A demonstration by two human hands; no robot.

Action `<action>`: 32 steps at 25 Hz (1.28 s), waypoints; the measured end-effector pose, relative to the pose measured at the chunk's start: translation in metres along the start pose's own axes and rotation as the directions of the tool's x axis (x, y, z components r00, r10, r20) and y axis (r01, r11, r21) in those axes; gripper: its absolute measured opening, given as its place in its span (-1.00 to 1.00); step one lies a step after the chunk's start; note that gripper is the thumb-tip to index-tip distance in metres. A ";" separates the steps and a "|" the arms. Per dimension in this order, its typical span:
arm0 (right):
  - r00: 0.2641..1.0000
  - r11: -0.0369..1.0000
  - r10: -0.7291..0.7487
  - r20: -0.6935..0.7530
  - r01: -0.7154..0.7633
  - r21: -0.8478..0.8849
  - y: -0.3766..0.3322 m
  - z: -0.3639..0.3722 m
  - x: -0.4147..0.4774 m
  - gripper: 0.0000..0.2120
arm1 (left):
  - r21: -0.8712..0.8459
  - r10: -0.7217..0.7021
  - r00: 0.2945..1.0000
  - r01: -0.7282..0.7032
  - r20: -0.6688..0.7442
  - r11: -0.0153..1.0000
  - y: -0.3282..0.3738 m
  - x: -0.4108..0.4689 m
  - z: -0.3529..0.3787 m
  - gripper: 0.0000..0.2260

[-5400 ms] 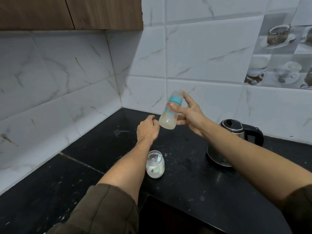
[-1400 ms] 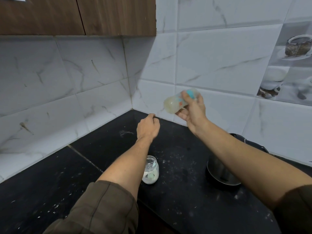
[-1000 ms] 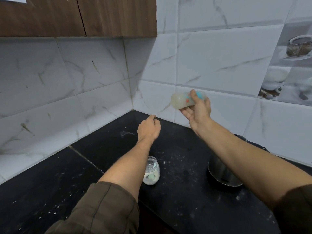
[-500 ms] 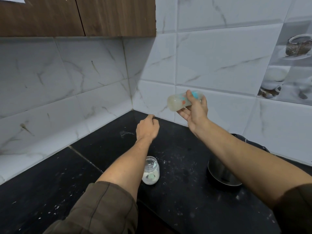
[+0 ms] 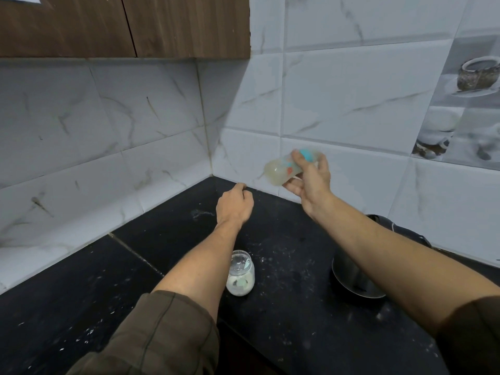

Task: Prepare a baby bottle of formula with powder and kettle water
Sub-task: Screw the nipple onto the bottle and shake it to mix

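Note:
My right hand (image 5: 311, 182) grips a baby bottle (image 5: 281, 170) with a blue collar, held nearly on its side in the air with its base pointing left; it is motion-blurred and holds cloudy whitish liquid. My left hand (image 5: 234, 205) hovers over the black counter with its fingers curled in and nothing in it, a little left of and below the bottle. A small glass jar (image 5: 240, 277) of white powder stands open on the counter beside my left forearm. The steel kettle (image 5: 354, 274) stands at the right, mostly hidden behind my right forearm.
The black stone counter (image 5: 284, 320) is speckled with spilled white powder. White marble-look tiled walls meet in a corner (image 5: 209, 158) just behind my hands. A wooden cabinet (image 5: 124, 25) hangs at the upper left.
The bottle has gone from near upright to lying almost sideways and keeps shifting a little left and right in my right hand. My left hand has stayed put.

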State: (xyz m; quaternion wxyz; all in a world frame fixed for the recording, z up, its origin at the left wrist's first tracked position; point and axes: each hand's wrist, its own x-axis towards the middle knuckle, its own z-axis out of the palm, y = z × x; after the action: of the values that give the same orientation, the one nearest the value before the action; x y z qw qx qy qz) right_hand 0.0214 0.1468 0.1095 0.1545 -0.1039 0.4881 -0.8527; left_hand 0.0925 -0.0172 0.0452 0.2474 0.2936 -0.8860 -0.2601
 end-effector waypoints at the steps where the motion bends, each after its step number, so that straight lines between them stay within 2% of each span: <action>1: 0.994 0.993 0.024 0.103 -0.012 -0.117 0.001 0.000 -0.005 -0.35 | -0.002 0.004 1.000 -0.004 0.008 1.000 0.001 0.001 0.001 -0.61; 3: 0.963 0.952 0.072 0.260 0.012 -0.306 0.004 -0.001 -0.013 -0.29 | -0.001 0.014 1.000 -0.014 0.022 1.000 0.002 0.001 0.001 -0.62; 4: 0.959 0.947 0.070 0.273 0.022 -0.319 0.004 -0.001 -0.014 -0.26 | -0.002 0.018 1.000 -0.018 0.024 1.000 0.002 0.001 0.001 -0.63; 6: 0.985 0.982 0.015 0.170 0.017 -0.187 0.002 0.000 -0.010 -0.28 | -0.015 0.015 1.000 -0.014 0.021 1.000 0.003 0.001 0.001 -0.61; 8: 1.000 0.999 0.014 0.004 -0.014 0.045 -0.003 0.001 -0.001 -0.32 | -0.016 0.002 1.000 -0.002 0.011 1.000 0.003 0.000 0.001 -0.59; 9: 0.999 0.994 0.023 -0.043 -0.018 0.109 -0.003 0.000 0.003 -0.33 | -0.015 -0.003 1.000 0.003 0.008 1.000 0.003 -0.001 0.000 -0.59; 10: 0.999 0.995 0.024 -0.037 -0.021 0.096 -0.004 0.000 0.004 -0.37 | -0.016 -0.002 1.000 0.002 0.007 1.000 0.003 -0.002 0.000 -0.59; 13: 0.971 0.978 0.070 0.227 -0.021 -0.210 -0.003 0.001 -0.009 -0.42 | -0.005 0.006 1.000 -0.006 0.016 1.000 0.000 0.000 0.002 -0.62; 15: 0.939 0.956 0.105 0.329 -0.004 -0.293 0.000 0.002 -0.012 -0.35 | 0.012 0.018 1.000 -0.019 0.016 1.000 0.000 0.000 0.001 -0.66; 17: 0.969 0.987 0.053 0.242 -0.014 -0.161 -0.002 0.005 -0.012 -0.40 | 0.008 0.027 1.000 -0.027 0.007 1.000 0.001 -0.001 0.001 -0.65; 20: 1.000 0.991 0.022 -0.020 -0.019 0.134 -0.005 0.008 -0.001 -0.44 | -0.002 0.015 1.000 -0.015 -0.009 1.000 0.000 -0.006 -0.001 -0.64; 21: 0.999 0.990 0.030 -0.030 -0.026 0.136 -0.006 0.008 0.000 -0.43 | -0.003 0.007 1.000 -0.007 -0.010 1.000 0.000 -0.006 -0.002 -0.63; 22: 0.999 0.997 0.045 0.019 -0.046 0.062 -0.007 0.008 -0.002 -0.43 | -0.008 0.001 1.000 -0.001 -0.011 1.000 0.000 -0.005 -0.002 -0.63; 24: 0.973 0.981 0.100 0.209 -0.062 -0.182 -0.006 0.008 -0.011 -0.41 | -0.007 0.007 1.000 -0.007 0.000 1.000 0.000 -0.003 -0.003 -0.64; 26: 0.939 0.955 0.128 0.321 -0.029 -0.296 -0.003 0.006 -0.015 -0.33 | 0.008 0.018 1.000 -0.018 0.013 1.000 0.002 -0.003 -0.003 -0.68; 28: 0.961 0.981 0.070 0.268 -0.017 -0.194 -0.002 0.007 -0.013 -0.33 | 0.003 0.019 1.000 -0.019 0.008 1.000 0.002 -0.004 -0.003 -0.67; 31: 1.000 0.994 0.026 0.006 -0.027 0.108 -0.004 0.008 -0.004 -0.43 | -0.006 0.011 1.000 -0.011 -0.011 1.000 0.000 -0.008 -0.002 -0.61; 32: 0.999 0.988 0.032 -0.036 -0.027 0.153 -0.004 0.007 -0.002 -0.46 | -0.005 0.008 1.000 -0.008 -0.012 1.000 -0.001 -0.009 -0.002 -0.61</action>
State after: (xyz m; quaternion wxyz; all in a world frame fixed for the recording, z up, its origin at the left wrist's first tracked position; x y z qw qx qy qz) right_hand 0.0245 0.1437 0.1169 0.1651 -0.0681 0.4260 -0.8869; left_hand 0.0999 -0.0125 0.0434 0.2547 0.2910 -0.8849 -0.2596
